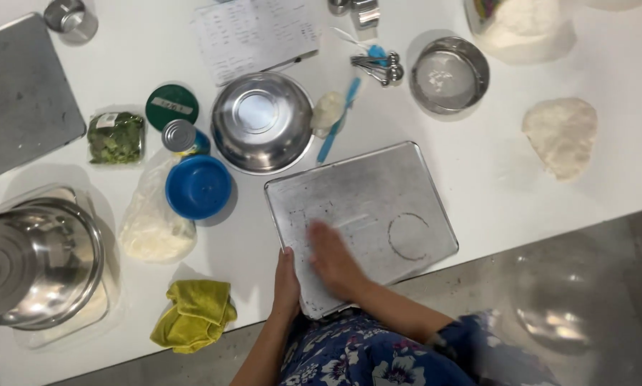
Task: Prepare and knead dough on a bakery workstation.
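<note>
A metal baking tray (pixel 378 193) lies on the white table near its front edge, dusted and marked with a ring stain. My left hand (pixel 286 286) grips the tray's near left edge. My right hand (pixel 333 261) lies flat on the tray's surface, fingers together and blurred by motion, holding nothing. An upturned steel bowl (pixel 262 120) stands just behind the tray.
A blue bowl (pixel 198 186), a tin can (pixel 181 136), a bag of white stuff (pixel 153 225), a yellow cloth (pixel 194 313), packed greens (pixel 116 137), a big steel bowl (pixel 38 261), a sieve (pixel 449 75), measuring spoons (pixel 378 64), dough (pixel 562 136) and a grey board (pixel 21 93) crowd the table.
</note>
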